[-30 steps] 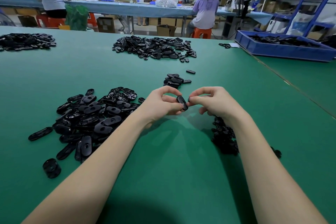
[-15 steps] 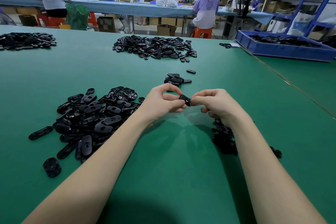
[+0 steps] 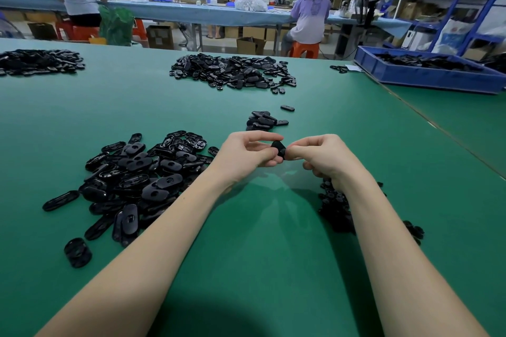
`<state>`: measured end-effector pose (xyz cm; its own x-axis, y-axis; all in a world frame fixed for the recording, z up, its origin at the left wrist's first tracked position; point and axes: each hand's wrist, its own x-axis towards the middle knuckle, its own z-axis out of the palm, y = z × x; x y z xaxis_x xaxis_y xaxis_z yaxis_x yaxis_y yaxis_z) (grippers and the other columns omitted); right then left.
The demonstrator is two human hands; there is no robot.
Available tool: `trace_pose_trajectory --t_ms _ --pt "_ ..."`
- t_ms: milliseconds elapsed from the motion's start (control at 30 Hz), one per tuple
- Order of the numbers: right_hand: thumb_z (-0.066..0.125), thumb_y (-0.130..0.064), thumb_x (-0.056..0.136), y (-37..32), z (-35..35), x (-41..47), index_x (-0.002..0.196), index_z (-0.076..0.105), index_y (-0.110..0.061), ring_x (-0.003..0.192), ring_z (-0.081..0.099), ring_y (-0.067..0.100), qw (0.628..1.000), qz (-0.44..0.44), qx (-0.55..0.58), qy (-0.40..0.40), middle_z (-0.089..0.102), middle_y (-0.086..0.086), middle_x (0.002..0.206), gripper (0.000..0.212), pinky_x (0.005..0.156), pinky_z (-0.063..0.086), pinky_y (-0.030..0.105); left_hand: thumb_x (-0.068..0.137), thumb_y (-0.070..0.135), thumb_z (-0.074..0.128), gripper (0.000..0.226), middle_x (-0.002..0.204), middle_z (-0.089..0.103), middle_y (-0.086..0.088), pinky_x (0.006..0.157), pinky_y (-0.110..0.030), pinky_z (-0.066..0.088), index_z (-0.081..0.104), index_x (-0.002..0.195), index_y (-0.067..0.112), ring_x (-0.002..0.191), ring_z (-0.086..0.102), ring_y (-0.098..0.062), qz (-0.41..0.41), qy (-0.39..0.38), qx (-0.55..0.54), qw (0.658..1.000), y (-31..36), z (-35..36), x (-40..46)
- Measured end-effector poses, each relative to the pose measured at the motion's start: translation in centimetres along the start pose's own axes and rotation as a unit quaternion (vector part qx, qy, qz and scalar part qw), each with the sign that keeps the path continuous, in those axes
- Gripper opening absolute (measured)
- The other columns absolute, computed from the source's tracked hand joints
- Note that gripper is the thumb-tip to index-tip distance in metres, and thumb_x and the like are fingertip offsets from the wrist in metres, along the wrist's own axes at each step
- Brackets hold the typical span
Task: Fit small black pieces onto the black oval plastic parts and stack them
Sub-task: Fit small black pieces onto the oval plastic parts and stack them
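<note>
1. Two hands raised together above green table (image 3: 273,241), left hand (image 3: 246,156) and right hand (image 3: 323,157) both pinching one black oval part (image 3: 278,148) between curled fingertips.
2. Glossy, dark, mostly hidden by fingers; fitted small piece not distinguishable.
3. Left of left hand: loose heap of oval parts (image 3: 137,175), flat, rounded ends, some with centre hole.
4. Beneath right wrist: clump of small black pieces (image 3: 335,210), partly hidden.
5. Just beyond hands: short stack of ovals (image 3: 261,120).
6. Farther beyond: larger pile (image 3: 232,71).
</note>
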<state>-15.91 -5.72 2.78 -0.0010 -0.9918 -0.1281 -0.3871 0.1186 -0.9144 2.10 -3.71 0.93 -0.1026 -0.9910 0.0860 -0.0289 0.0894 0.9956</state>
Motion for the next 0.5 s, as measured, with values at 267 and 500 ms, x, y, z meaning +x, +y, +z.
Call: trace_pose_trajectory --t_ms 267,500 --pt "0.080 -0.016 0.079 -0.33 0.27 -0.32 0.092 0.080 -0.012 0.052 0.044 0.009 1.000 0.004 0.024 -0.001 0.072 -0.002 0.076 0.014 0.039 0.029 0.015 0.088 -0.003 0.071 0.021 0.085 0.078 -0.014 0.078 -0.024 0.058 0.073 0.105 0.009 0.078 0.073 -0.018 0.016 0.004 0.030 0.999 -0.11 -0.08 0.15" --pt "0.080 -0.019 0.077 -0.42 0.37 -0.23 0.089 0.075 -0.017 0.041 0.044 0.003 1.000 -0.005 0.007 0.003 0.069 -0.010 0.063 0.012 0.038 0.030 0.013 0.089 -0.002 0.070 0.020 0.083 0.077 -0.013 0.077 -0.025 0.058 0.073 0.105 0.009 0.076 0.071 -0.016 0.019 0.003 0.032 0.999 -0.11 -0.09 0.19"
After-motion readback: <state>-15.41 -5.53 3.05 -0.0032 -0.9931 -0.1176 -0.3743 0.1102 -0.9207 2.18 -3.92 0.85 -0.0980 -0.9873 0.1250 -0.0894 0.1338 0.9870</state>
